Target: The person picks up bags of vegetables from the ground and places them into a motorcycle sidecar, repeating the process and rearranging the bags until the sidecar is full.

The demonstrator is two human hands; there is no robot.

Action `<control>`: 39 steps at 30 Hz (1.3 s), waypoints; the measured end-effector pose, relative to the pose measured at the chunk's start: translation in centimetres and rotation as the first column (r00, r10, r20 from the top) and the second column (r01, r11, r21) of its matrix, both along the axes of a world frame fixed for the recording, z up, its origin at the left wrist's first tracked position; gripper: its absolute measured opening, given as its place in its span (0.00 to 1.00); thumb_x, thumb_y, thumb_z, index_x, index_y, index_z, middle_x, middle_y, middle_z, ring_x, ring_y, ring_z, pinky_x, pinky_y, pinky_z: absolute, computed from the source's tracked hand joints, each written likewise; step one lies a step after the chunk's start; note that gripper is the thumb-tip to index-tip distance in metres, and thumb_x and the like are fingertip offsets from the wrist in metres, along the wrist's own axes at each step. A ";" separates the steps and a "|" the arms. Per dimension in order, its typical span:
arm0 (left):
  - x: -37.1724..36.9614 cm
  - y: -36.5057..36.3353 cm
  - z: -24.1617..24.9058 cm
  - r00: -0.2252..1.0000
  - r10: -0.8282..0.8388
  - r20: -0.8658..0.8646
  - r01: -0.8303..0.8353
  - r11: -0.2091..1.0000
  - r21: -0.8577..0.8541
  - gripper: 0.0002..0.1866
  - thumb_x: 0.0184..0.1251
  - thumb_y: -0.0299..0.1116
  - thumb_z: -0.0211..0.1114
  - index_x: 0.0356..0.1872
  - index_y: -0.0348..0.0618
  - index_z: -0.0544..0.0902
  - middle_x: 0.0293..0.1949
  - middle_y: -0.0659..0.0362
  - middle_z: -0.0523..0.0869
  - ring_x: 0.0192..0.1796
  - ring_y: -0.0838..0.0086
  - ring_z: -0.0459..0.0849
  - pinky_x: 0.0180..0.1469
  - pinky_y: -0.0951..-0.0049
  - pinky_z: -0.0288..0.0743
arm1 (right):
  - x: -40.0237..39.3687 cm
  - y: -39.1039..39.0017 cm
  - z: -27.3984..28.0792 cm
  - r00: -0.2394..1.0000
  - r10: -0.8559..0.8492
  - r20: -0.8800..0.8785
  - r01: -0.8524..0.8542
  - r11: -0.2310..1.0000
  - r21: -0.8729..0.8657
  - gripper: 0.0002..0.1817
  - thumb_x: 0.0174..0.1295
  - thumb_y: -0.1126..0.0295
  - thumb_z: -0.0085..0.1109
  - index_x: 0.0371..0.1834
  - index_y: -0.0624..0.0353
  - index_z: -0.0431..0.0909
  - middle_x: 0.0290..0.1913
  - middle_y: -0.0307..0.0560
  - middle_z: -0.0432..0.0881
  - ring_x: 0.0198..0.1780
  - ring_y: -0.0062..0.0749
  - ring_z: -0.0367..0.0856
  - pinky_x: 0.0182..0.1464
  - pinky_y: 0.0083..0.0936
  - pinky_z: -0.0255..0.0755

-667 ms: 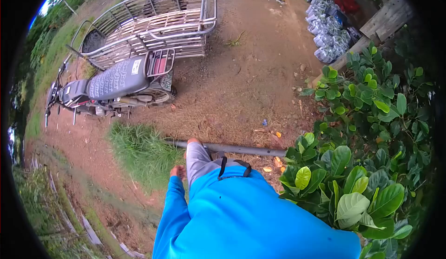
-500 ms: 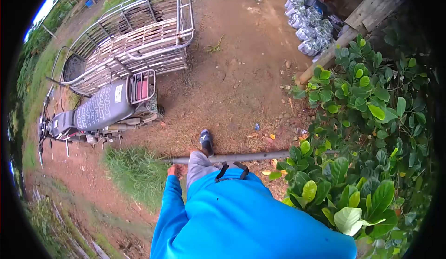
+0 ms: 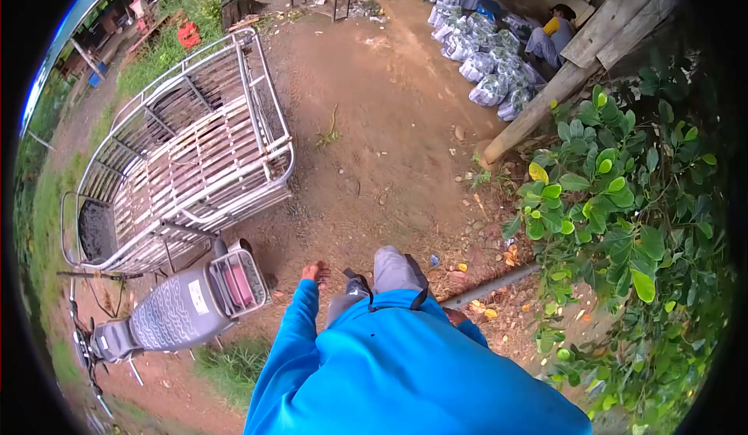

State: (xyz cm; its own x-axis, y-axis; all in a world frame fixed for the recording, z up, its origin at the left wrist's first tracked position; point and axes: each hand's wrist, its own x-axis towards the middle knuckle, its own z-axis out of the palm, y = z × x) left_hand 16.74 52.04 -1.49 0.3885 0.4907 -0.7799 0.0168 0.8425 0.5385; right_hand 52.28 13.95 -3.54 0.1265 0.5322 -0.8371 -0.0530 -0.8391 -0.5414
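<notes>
The left hand [image 3: 315, 271], fingers loosely spread and apparently empty, was behind the motorcycle [image 3: 171, 309], near but apart; the motorcycle's long axis pointed away. The right hand [image 3: 456, 317], partly hidden, lay farther from the motorcycle; its state could not be determined.

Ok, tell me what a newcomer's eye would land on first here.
The vivid blue long-sleeved top fills the bottom middle, with the left hand beyond it over bare dirt. Next stands the motorcycle at lower left, the slatted sidecar just above it in the picture. Then come the bagged plants massed at the upper right, beside a person.
</notes>
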 end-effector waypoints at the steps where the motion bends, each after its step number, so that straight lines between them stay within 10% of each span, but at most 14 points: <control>1: 1.4 2.2 0.3 1.000 -0.019 -0.010 0.019 1.000 0.004 0.17 0.55 0.47 0.52 0.33 0.43 0.76 0.24 0.59 0.78 0.20 0.75 0.74 0.16 0.77 0.63 | -0.4 1.8 0.3 0.987 -0.139 0.076 0.136 0.990 0.044 0.31 0.49 0.43 0.57 0.52 0.51 0.71 0.43 0.45 0.77 0.40 0.34 0.74 0.40 0.32 0.67; 3: 3.7 6.7 0.7 0.999 -0.026 -0.022 0.027 0.998 0.051 0.16 0.56 0.47 0.51 0.32 0.44 0.76 0.25 0.59 0.79 0.20 0.74 0.74 0.18 0.76 0.65 | 0.9 4.1 -4.0 0.890 -0.448 -0.082 0.424 0.880 -0.214 0.26 0.49 0.45 0.58 0.45 0.51 0.75 0.43 0.41 0.77 0.40 0.33 0.73 0.40 0.30 0.67; 5: 5.9 10.8 1.3 0.989 -0.078 -0.123 0.081 0.997 0.017 0.16 0.57 0.46 0.51 0.32 0.45 0.77 0.25 0.58 0.80 0.20 0.73 0.75 0.20 0.75 0.67 | 2.3 8.6 0.6 0.984 -0.176 -0.019 0.162 0.938 -0.307 0.25 0.52 0.45 0.54 0.44 0.51 0.73 0.44 0.40 0.77 0.44 0.35 0.73 0.44 0.33 0.67; 7: 7.7 13.8 1.7 0.999 0.038 -0.026 -0.039 0.999 -0.029 0.15 0.58 0.45 0.49 0.32 0.44 0.77 0.25 0.58 0.80 0.20 0.72 0.76 0.20 0.72 0.68 | 4.7 10.9 -2.2 0.872 -0.478 -0.106 0.360 0.772 -0.524 0.24 0.52 0.46 0.55 0.42 0.53 0.74 0.42 0.42 0.77 0.45 0.36 0.74 0.44 0.35 0.70; 16: 14.0 26.2 -4.8 0.992 0.102 -0.073 -0.121 0.935 -0.335 0.11 0.53 0.37 0.51 0.32 0.41 0.75 0.22 0.57 0.76 0.17 0.70 0.70 0.17 0.70 0.64 | 18.6 33.7 -1.1 0.803 -0.595 -0.002 0.538 0.727 -0.427 0.12 0.49 0.56 0.56 0.28 0.52 0.71 0.19 0.41 0.68 0.20 0.26 0.68 0.20 0.24 0.66; 25: 23.8 41.7 -2.5 0.988 0.105 -0.113 -0.124 0.977 -0.171 0.13 0.58 0.43 0.48 0.33 0.44 0.72 0.25 0.58 0.76 0.22 0.69 0.72 0.20 0.71 0.67 | 31.1 59.5 1.7 0.974 -0.226 0.018 0.227 0.973 -0.040 0.20 0.54 0.48 0.53 0.40 0.52 0.73 0.33 0.34 0.74 0.30 0.21 0.72 0.31 0.26 0.70; 36: 36.3 63.9 -6.9 0.969 0.219 -0.118 -0.244 0.927 -0.285 0.11 0.57 0.41 0.46 0.28 0.47 0.72 0.20 0.61 0.72 0.17 0.72 0.66 0.17 0.71 0.59 | 38.9 71.1 -3.9 0.864 -0.463 -0.198 0.387 0.862 -0.327 0.14 0.50 0.53 0.57 0.29 0.51 0.73 0.20 0.36 0.69 0.16 0.24 0.67 0.18 0.27 0.61; 39: 41.5 73.3 -7.2 0.998 -0.064 -0.006 0.059 0.948 -0.312 0.12 0.56 0.44 0.49 0.26 0.48 0.74 0.20 0.62 0.73 0.18 0.73 0.67 0.18 0.75 0.59 | 41.4 73.3 -3.7 0.724 -0.643 -0.249 0.522 0.747 -0.412 0.08 0.50 0.61 0.53 0.25 0.52 0.72 0.17 0.36 0.67 0.14 0.22 0.63 0.15 0.24 0.58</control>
